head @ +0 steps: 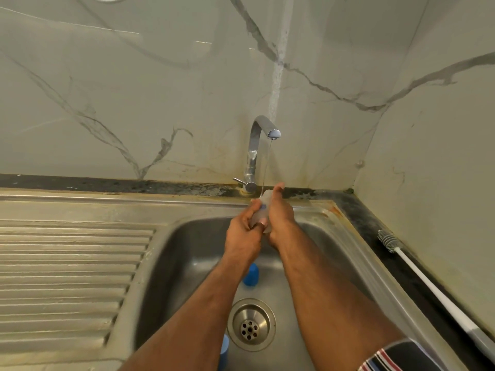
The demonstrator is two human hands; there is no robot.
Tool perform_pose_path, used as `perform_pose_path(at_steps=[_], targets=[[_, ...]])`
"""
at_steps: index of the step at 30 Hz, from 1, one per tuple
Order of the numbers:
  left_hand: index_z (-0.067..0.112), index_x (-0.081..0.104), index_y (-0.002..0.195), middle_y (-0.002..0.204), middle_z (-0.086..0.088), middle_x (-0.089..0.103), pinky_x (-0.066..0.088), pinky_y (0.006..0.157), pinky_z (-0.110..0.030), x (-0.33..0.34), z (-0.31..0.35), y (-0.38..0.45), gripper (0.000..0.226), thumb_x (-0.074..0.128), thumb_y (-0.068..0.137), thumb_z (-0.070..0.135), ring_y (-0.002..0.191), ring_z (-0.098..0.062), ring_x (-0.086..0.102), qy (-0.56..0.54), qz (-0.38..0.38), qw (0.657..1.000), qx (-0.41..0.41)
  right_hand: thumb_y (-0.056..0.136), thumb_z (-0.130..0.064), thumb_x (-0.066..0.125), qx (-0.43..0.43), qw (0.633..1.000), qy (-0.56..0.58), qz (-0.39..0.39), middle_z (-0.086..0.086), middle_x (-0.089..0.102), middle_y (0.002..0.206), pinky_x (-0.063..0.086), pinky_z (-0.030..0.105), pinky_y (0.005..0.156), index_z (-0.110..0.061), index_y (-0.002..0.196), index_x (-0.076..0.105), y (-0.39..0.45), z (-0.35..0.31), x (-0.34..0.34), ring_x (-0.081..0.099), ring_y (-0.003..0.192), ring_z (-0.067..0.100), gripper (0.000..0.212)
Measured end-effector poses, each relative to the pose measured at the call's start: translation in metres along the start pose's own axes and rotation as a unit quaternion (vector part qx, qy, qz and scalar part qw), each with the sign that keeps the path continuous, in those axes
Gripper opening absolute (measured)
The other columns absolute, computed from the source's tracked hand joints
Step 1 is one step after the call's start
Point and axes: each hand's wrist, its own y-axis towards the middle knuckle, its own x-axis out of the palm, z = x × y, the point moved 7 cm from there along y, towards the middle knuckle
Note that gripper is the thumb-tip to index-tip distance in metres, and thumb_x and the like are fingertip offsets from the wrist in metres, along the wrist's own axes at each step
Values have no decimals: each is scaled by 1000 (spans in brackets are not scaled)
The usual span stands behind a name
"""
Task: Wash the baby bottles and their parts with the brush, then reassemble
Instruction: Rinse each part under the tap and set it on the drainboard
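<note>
1. No readable text, brand, number or sign anywhere.
2. Clear bottle [261,212], held in both hands: a small blue mark on it, too blurred to read.
3. Blue caps in the sink, brush, faucet: no print to be seen.

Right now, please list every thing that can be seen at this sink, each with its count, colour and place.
Clear plastic baby bottle: one, translucent, held under the running water.
Blue plastic caps: two, blue, in the basin; one beside the drain, one at the near edge, partly hidden.
Long-handled bottle brush: one, white with grey bristles, on the dark counter at the right.
Steel tap: one, silver, behind the basin, running.
Steel sink: one, silver, ribbed drainboard at left.
Left hand and right hand: two, both gripping the bottle.
</note>
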Motion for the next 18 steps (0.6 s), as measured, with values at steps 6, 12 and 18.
perform_pose_path(at_steps=[6, 12, 18], targets=[[32, 62, 136, 126, 1, 71, 54, 103, -45, -11, -9, 7, 36, 46, 107, 19, 116, -18, 66, -95, 60, 992, -60, 99, -38, 58, -137, 984, -101, -53, 7, 62, 121, 54, 36, 86, -20, 136, 45, -17, -1, 18, 63, 104, 20, 43], [24, 65, 130, 119, -6, 74, 58, 96, -40, -4, -10, 0, 31, 43, 109, 20, 110, -21, 72, -243, -2, 965, -103, 100, -32, 58, -209, 966, -132, -77, 1, 54, 130, 50, 22, 78, -29, 147, 35, -24, -2, 20, 59, 105, 12, 52], [17, 59, 138, 114, -3, 77, 62, 85, -35, -1, 0, 1, 41, 54, 101, 0, 105, -21, 74, -235, -26, 970, -52, 51, -86, 73, -39, 994, -78, -59, 5, 70, 110, 54, 46, 93, -20, 113, 68, -10, -9, 8, 66, 102, 26, 91]])
